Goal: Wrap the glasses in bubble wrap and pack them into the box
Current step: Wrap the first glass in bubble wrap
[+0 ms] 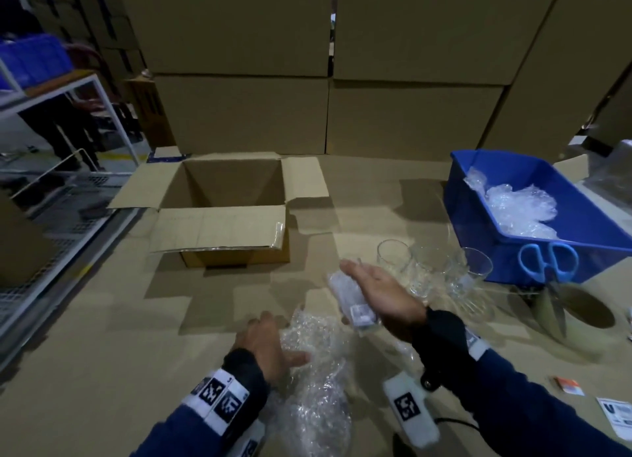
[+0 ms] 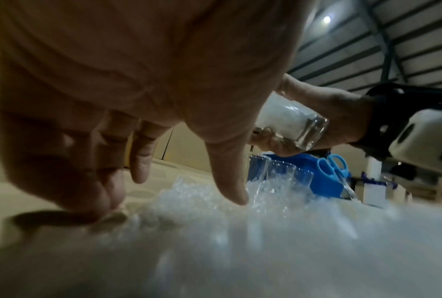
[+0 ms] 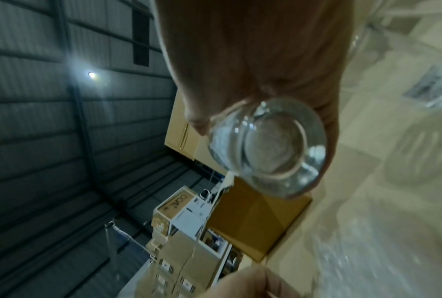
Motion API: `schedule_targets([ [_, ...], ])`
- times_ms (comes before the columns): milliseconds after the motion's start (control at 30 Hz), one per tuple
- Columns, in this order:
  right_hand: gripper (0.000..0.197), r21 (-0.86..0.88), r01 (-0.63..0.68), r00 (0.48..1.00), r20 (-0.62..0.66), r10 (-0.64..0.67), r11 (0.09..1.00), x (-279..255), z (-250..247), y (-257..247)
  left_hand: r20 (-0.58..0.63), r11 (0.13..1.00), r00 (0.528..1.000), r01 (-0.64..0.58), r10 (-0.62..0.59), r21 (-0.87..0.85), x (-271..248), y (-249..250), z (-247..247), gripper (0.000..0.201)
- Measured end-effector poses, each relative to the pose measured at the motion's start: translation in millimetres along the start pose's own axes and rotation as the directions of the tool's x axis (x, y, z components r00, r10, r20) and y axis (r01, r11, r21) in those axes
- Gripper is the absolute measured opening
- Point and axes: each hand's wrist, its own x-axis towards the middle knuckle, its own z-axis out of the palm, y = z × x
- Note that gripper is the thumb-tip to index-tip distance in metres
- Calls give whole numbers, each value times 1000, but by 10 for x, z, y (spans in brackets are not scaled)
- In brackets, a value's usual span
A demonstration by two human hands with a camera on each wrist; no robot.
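My right hand [image 1: 379, 290] grips a clear glass [image 1: 352, 301] stuffed with white filling and holds it tilted above the table; the glass's thick base [image 3: 268, 147] fills the right wrist view. My left hand [image 1: 272, 338] presses with straight fingers on the left edge of a crumpled bubble wrap sheet [image 1: 318, 381] lying in front of me. Three more empty glasses [image 1: 431, 268] stand just right of my right hand. The open cardboard box [image 1: 232, 179] sits empty at the back left, flaps spread.
A blue bin [image 1: 581, 217] holding more bubble wrap [image 1: 519, 210] stands at the right, with blue-handled scissors [image 1: 547, 261] and a tape roll [image 1: 581, 311] in front of it. Stacked cartons [image 1: 307, 80] wall off the back. Paper labels [image 1: 615, 412] lie at the near right.
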Motion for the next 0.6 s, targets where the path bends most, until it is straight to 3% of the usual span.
schedule_targets([
  [100,42,-152,-103,995,-18,101,983,-12,137,118,8,995,1000,7,-7,98,56,-27,54,50],
  [167,57,-169,-88,996,-5,89,982,-36,135,174,7,988,999,-41,41,152,75,11,76,28],
  [233,64,-156,-46,993,102,62,987,-51,104,229,7,989,996,-85,84,117,89,33,64,5],
  [300,43,-145,-26,987,151,48,989,-96,75,267,11,991,991,-131,130,10,163,55,79,18],
  [367,26,-124,-20,991,132,36,992,-111,47,322,-27,978,980,-198,197,-68,217,110,52,5],
  [433,20,-116,-40,995,84,50,992,-112,35,410,-50,968,976,-218,214,-123,271,137,48,23],
  [500,34,-113,-67,998,0,68,991,-94,14,508,-11,978,991,-132,132,-163,256,102,37,50],
  [600,59,-79,-92,990,-118,82,993,-84,7,630,52,996,998,-17,22,-90,175,-47,49,70],
])
